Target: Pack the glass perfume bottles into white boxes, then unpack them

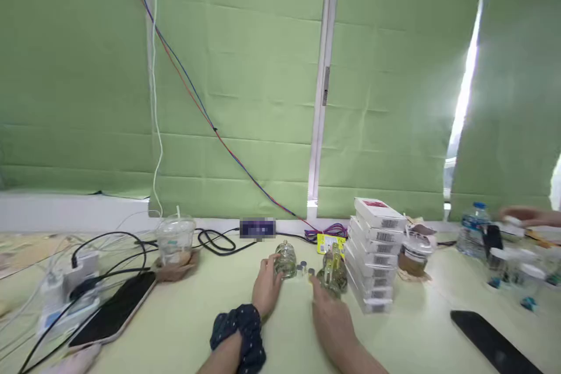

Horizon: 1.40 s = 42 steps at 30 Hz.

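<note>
A small clear glass jar with a knobbed top [286, 260] stands near the middle of the table. My left hand [266, 289], with a dark dotted scrunchie [240, 336] at the wrist, has its fingers curled against the jar's left side. To the right of the jar stand several small grey-capped pieces [304, 266], too small to name. My right hand [331, 315] lies low over the table, one finger stretched out towards them, its other fingers partly hidden. Just beyond it is a cluster of glass pieces [333, 273], close to its fingertips. I see nothing held in it.
White boxes [377, 263] are stacked right of the glass cluster. Behind lie a yellow packet [329, 243] and black cable [217, 241]. A plastic cup [175, 239], phone [116, 307] and chargers are left. Right are a dessert cup [414, 254], black phone [493, 342], jars and another person's hand [530, 216].
</note>
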Each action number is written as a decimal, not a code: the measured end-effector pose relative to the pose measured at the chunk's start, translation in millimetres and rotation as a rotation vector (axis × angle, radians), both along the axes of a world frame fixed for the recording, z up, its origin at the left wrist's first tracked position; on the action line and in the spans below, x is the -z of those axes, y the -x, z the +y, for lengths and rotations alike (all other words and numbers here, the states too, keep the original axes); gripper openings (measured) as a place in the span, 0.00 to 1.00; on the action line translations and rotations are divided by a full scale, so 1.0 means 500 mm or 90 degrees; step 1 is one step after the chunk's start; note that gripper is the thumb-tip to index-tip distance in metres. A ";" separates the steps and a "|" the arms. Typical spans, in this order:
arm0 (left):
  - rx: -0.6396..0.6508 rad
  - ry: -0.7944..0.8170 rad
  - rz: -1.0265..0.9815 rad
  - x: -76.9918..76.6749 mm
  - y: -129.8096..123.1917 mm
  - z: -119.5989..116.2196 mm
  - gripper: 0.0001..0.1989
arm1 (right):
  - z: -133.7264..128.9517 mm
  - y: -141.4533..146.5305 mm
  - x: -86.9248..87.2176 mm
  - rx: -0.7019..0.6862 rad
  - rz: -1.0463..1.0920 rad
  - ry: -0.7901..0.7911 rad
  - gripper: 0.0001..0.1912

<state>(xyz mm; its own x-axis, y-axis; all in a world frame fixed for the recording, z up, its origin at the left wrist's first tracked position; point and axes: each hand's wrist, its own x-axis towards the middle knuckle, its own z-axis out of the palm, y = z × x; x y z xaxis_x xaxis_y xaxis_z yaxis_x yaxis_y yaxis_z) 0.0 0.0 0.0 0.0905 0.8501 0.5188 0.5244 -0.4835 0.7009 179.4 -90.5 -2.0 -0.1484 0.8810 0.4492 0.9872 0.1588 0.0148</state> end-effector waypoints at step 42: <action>0.182 0.074 -0.065 -0.015 0.099 -0.096 0.16 | 0.132 0.129 -0.003 0.126 0.033 0.018 0.23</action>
<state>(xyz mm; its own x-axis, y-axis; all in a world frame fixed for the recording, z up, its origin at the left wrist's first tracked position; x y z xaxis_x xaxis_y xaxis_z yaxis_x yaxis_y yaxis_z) -49.3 -48.1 7.3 0.2865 0.8517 0.4388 0.3032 -0.5151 0.8017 115.1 -24.5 -0.4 0.0510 0.9030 0.4265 0.9985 -0.0383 -0.0383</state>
